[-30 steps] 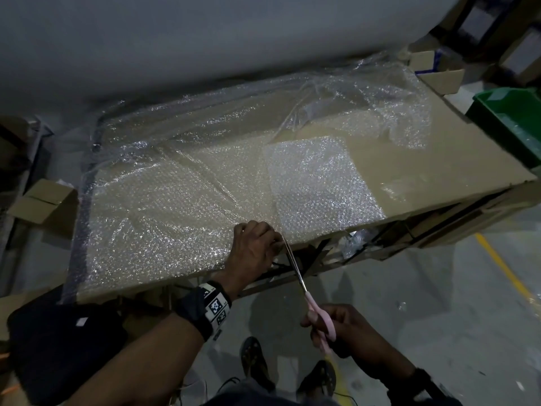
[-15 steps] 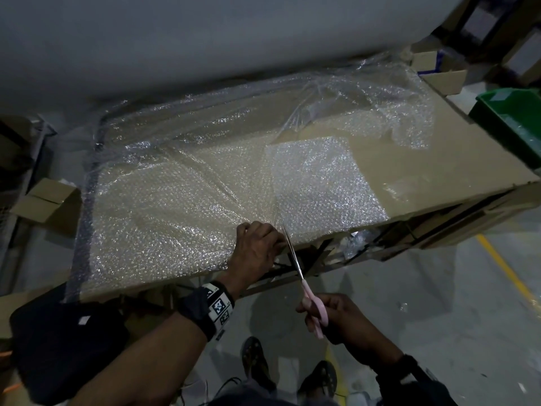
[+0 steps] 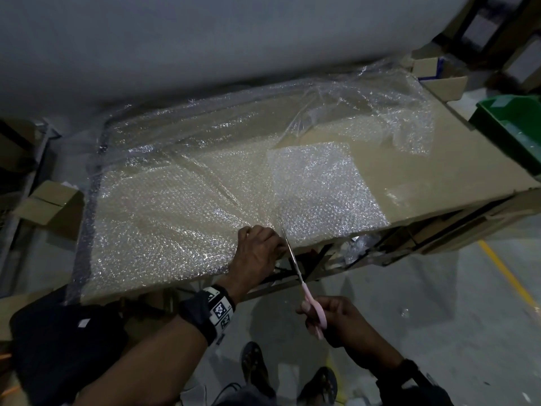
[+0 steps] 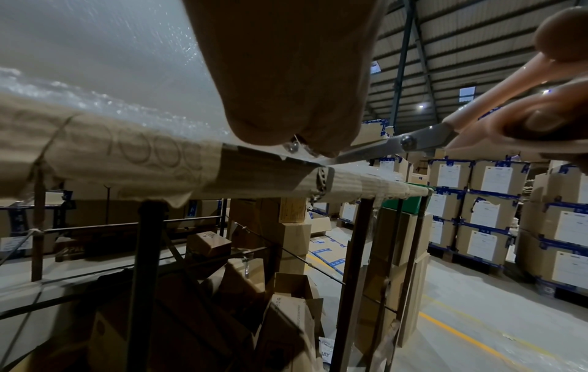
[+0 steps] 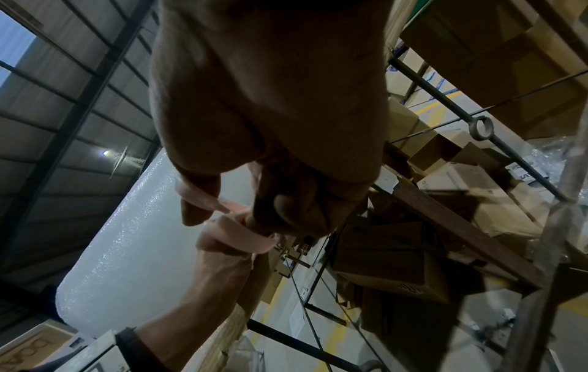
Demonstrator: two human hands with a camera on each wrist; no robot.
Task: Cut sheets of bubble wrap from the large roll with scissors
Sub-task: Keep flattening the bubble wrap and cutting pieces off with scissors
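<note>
Right hand (image 3: pixel 345 320) grips scissors (image 3: pixel 295 265) (green bin (image 3: pixel 509 127) contents unclear).

- I see the bubble wrap (image 3: pixel 175 224) spread flat on the surface, fed from the large roll (image 3: pixel 205 39) behind.
- I see pink-handled scissors (image 3: pixel 304 284), blades at the wrap's near edge.

bubble wrap (image 3: pixel 164 230): clear glossy plastic | scissors (image 3: pixel 304 285): shiny metal blades, smooth pink plastic handles | table (image 3: pixel 439 177): matt cardboard

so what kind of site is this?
Most likely a warehouse packing station: labelled cartons stacked on pallets, a high steel-truss roof, a yellow floor line, and a large bubble wrap roll.
</note>
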